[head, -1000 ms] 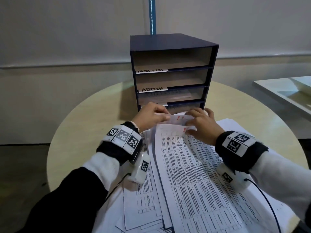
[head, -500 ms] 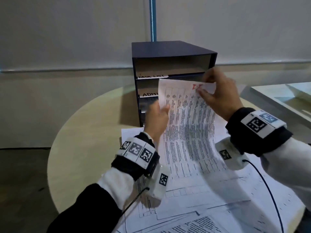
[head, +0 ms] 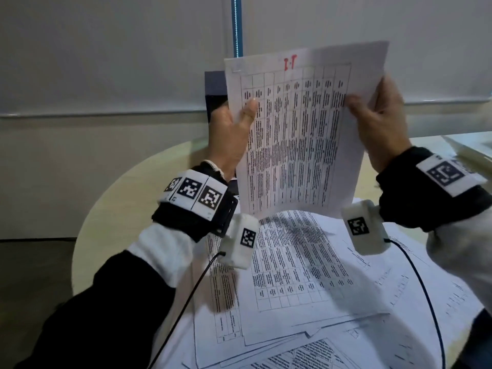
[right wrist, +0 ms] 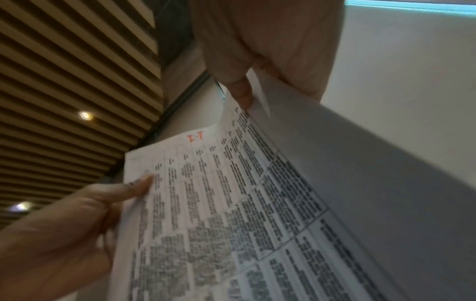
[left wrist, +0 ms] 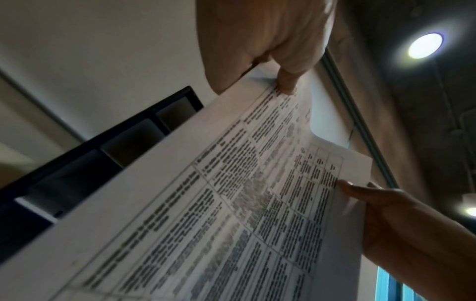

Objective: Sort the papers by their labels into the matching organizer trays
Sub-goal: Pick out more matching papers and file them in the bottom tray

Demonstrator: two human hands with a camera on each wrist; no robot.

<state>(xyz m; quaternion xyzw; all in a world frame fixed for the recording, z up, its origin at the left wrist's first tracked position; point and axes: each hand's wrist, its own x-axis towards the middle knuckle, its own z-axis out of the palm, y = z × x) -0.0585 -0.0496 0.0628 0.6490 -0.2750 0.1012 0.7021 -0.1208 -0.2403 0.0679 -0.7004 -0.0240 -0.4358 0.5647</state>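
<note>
1. Sheet (head: 300, 134) with red "I.T" mark held upright between both hands, above paper pile (head: 306, 283) on bench (head: 111, 209).
2. Left hand (head: 230, 141) pinches its 9 o'clock edge; right hand (head: 380, 123) pinches its 3 o'clock edge, thumbs in front.

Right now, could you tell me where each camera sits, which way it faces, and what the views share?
Head: worn on the head, facing forward and down at the sheet, the papers and table; both forearms, left hand and right hand show.
Left wrist: looks up along the left hand at sheet, organizer, ceiling lights.
Right wrist: looks up along the right hand at sheet, slatted ceiling.
Shared: all three show both hands pinching the sheet.
</note>
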